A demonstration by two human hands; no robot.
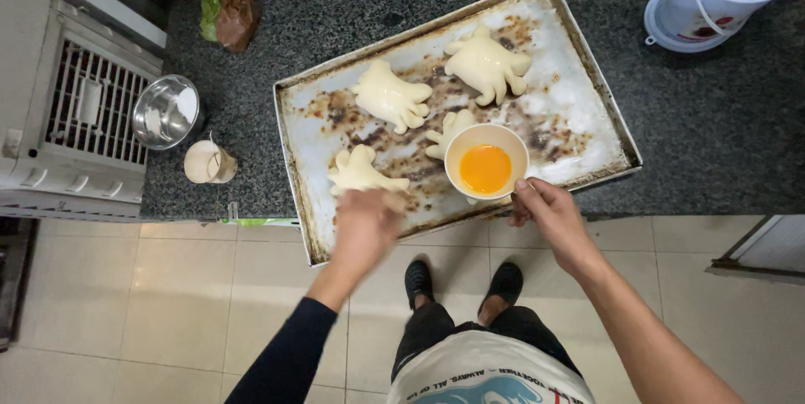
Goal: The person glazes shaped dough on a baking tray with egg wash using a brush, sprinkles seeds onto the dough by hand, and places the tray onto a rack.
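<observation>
Right hand (pixel 549 213) grips egg bowl (pixel 486 161); left hand (pixel 365 224) over dough piece (pixel 362 173).

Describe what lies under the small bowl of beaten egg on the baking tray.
The bowl, held by the right hand, sits over a piece of shaped dough on the tray. Only the dough's upper-left part shows; the rest is covered by the bowl.

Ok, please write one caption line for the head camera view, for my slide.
Right hand holds a cup of beaten egg over a baking tray; left hand touches a dough piece.
</observation>
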